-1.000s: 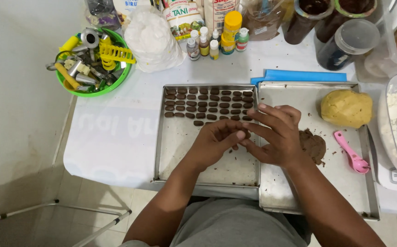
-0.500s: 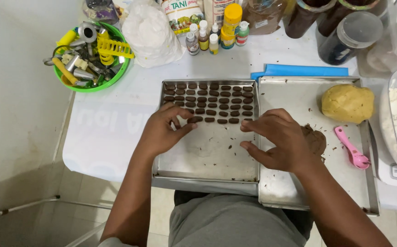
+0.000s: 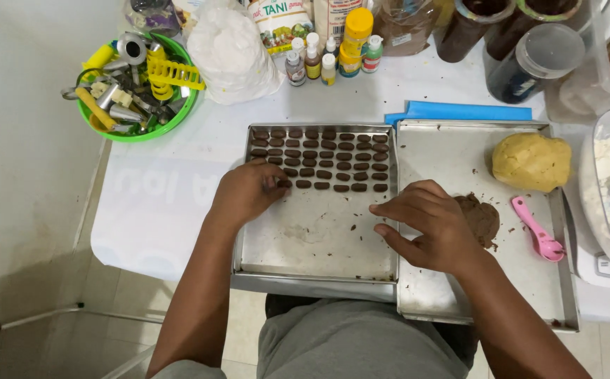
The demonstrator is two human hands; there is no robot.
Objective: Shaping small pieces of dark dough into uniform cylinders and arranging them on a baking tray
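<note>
From the head camera, looking straight down, two metal trays sit side by side on the white counter (image 3: 143, 210). I take the left baking tray (image 3: 319, 242) as the landmark. Rows of small dark dough pieces (image 3: 322, 158) fill its far end, while its near half is bare apart from crumbs. The left hand (image 3: 248, 191) rests at the left end of the nearest row, fingers (image 3: 271, 184) bunched together over the last piece there; whether they actually pinch it I cannot tell, since the knuckles hide the tips. The right hand (image 3: 428, 226) lies over the right edge of that tray, reaching onto the right tray (image 3: 459, 158), fingers loosely curled and spread, holding nothing that I can see. Just right of this hand sits a lump of brown dough (image 3: 482, 217), touching or nearly touching it. Further right of the landmark tray lie a pink spoon (image 3: 538, 228) and a yellow dough ball (image 3: 531, 161). Beyond the tray's far edge stand small colouring bottles (image 3: 329, 60) and a white bag (image 3: 231, 52); off to its far left is a green bowl of metal tools (image 3: 133, 84)
</note>
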